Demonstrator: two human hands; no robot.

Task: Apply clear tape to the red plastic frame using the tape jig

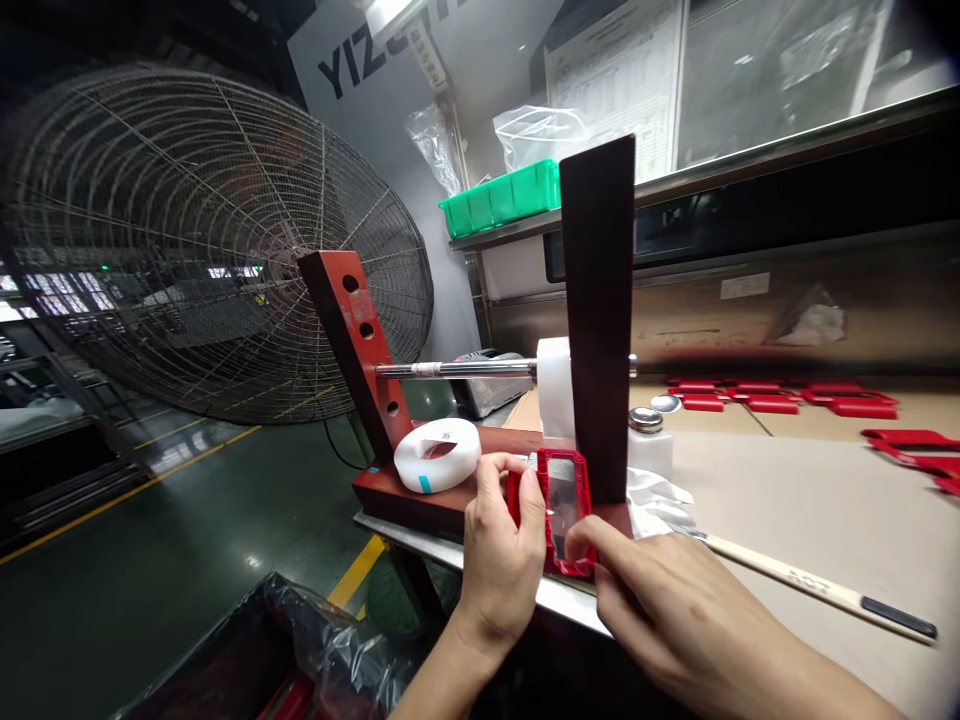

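Note:
My left hand [499, 545] grips the left edge of a red plastic frame [553, 482], which stands nearly upright with clear film across its opening. My right hand [675, 610] pinches the frame's lower right corner, and its fingers hide part of that corner. Behind the frame stands a dark upright board [598, 310]. A white tape roll [436, 455] lies flat on a dark red wooden base [420, 500] left of my left hand. Another white roll [555, 390] sits on a steel rod [450, 369] held by a red drilled bracket [352, 340].
A metal-topped dispenser bottle [646, 435] and a white cloth [656, 500] sit right of the frame. A long wooden-handled tool [817, 585] lies on the beige bench [810, 510], with several red frames [780, 395] behind it. A large caged fan [210, 240] stands left, above a black bin [277, 650].

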